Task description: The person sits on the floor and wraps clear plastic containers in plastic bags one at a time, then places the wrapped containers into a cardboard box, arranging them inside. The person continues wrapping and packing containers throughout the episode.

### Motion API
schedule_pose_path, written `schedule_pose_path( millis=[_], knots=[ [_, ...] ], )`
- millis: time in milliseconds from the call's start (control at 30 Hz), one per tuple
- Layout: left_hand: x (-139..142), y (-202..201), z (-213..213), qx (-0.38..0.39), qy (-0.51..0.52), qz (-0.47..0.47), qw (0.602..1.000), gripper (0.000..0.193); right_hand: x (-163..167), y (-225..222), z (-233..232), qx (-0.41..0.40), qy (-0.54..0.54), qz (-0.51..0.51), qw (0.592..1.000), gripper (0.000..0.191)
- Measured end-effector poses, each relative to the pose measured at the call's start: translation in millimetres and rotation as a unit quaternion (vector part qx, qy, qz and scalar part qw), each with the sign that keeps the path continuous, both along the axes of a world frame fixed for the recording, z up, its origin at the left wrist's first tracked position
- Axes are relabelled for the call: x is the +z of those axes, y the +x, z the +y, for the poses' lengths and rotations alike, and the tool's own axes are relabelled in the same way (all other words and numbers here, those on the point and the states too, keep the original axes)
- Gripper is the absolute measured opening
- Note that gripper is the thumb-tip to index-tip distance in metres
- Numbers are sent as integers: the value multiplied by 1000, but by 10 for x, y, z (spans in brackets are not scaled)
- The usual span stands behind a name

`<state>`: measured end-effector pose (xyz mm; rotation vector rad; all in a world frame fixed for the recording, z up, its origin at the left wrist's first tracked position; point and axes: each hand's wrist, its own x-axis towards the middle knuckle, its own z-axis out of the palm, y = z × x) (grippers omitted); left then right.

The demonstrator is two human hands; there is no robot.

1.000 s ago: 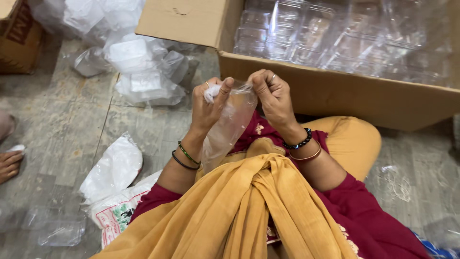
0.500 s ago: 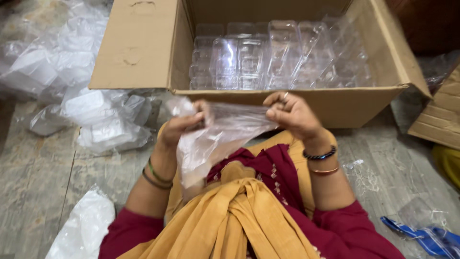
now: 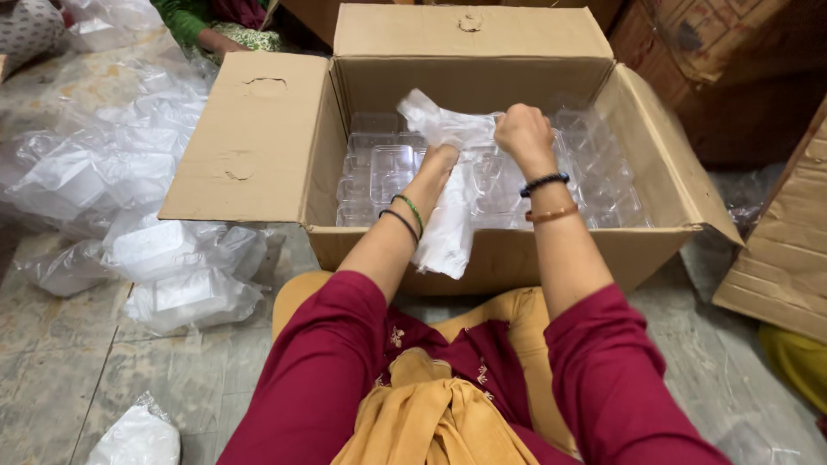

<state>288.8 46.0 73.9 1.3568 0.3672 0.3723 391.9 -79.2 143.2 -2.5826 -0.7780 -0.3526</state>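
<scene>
A thin clear plastic bag (image 3: 450, 215) hangs over the front wall of an open cardboard box (image 3: 258, 138). My left hand (image 3: 441, 161) is pushed inside the bag's mouth, mostly hidden by it. My right hand (image 3: 523, 131) is closed on the bag's upper edge, holding it up over the box. The box holds several stacked clear plastic clamshell containers (image 3: 379, 168). Both forearms reach forward over my lap, with bangles on each wrist.
Bags packed with clear containers (image 3: 177, 267) lie on the tiled floor at left, with another white bag (image 3: 133, 439) at bottom left. Another person's green sleeve (image 3: 202, 26) shows at top left. Flattened cardboard (image 3: 775, 258) leans at right.
My hands moved forward from my lap to above the box, carrying the bag. The left hand has gone inside the bag. The view tilted up onto the box.
</scene>
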Motion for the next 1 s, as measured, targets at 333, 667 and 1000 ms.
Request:
schedule_pose_path(
  millis=[333, 667, 1000],
  knots=[
    [-758, -3224, 110, 69, -78, -191, 976, 45, -903, -2451, -306, 321, 426, 497, 685, 16],
    [-2328, -4312, 467, 115, -233, 61, 964, 58, -2405, -3150, 458, 554, 185, 218, 782, 26],
    [-1973, -5059, 1001, 200, -225, 159, 940, 71, -1901, -3653, 707, 508, 171, 134, 833, 12]
  ],
)
